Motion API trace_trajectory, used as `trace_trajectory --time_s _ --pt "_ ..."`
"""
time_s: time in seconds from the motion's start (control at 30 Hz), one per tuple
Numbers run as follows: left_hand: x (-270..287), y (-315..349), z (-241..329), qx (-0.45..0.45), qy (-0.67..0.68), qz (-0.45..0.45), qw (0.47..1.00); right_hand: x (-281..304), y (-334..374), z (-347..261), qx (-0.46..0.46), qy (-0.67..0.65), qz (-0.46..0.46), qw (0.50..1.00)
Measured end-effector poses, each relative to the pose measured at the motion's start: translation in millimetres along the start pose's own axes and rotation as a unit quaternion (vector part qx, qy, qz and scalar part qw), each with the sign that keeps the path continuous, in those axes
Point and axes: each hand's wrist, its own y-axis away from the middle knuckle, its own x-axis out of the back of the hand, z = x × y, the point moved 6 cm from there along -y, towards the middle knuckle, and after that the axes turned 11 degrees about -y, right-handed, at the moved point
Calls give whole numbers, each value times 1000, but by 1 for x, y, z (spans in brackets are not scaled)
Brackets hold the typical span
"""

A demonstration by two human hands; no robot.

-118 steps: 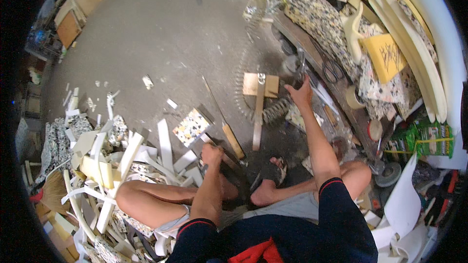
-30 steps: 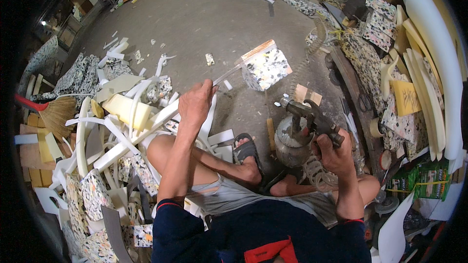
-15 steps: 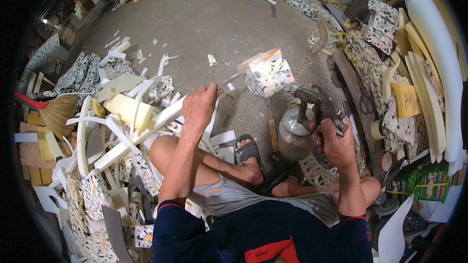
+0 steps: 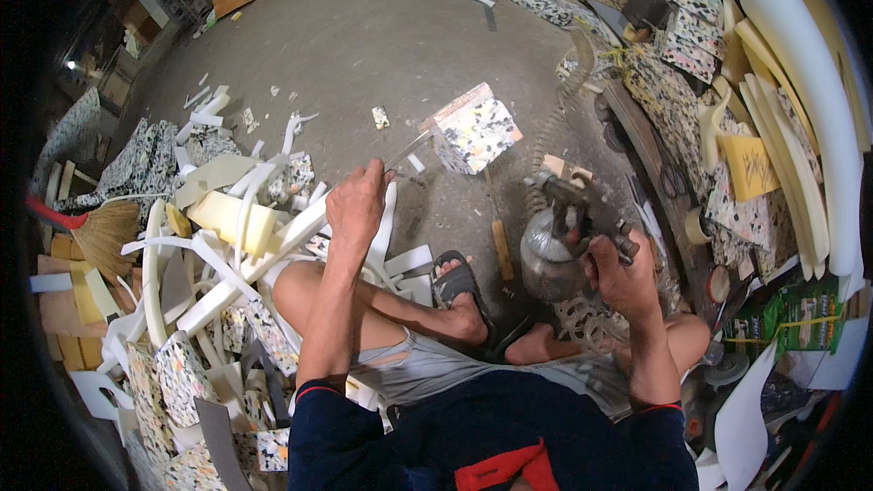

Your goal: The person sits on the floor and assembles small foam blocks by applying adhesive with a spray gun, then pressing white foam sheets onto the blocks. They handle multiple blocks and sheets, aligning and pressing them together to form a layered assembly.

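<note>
My left hand is closed round a thin metal rod. The rod's far end meets a speckled foam block, held above the floor; one side of the block has a pinkish-brown, streaky face. My right hand grips a spray gun with a round metal cup beneath it. The gun's nozzle faces the block, with a gap between them. A coiled clear hose lies behind the cup near my right foot, and another coiled length rises beyond the gun.
White and speckled foam offcuts heap up on my left beside a broom. A wooden-handled tool lies on the floor between block and feet. To my right are a long plank, scissors and stacked foam sheets.
The foam block has turned, showing its speckled face more squarely. My right hand has drawn the spray gun slightly back from it. The whole view has shifted a little.
</note>
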Motion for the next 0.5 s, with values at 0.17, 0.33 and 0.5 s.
trace_trajectory --time_s 0.17,0.33,0.5 --pt "-7 0 -3 20 -8 -35 999 -7 6 1 54 -8 -19 998" --pt "-7 6 -14 52 92 10 994 4 14 10 23 -19 41 999" --pt "-12 7 -14 81 139 7 987 3 16 5 41 -14 33 999"
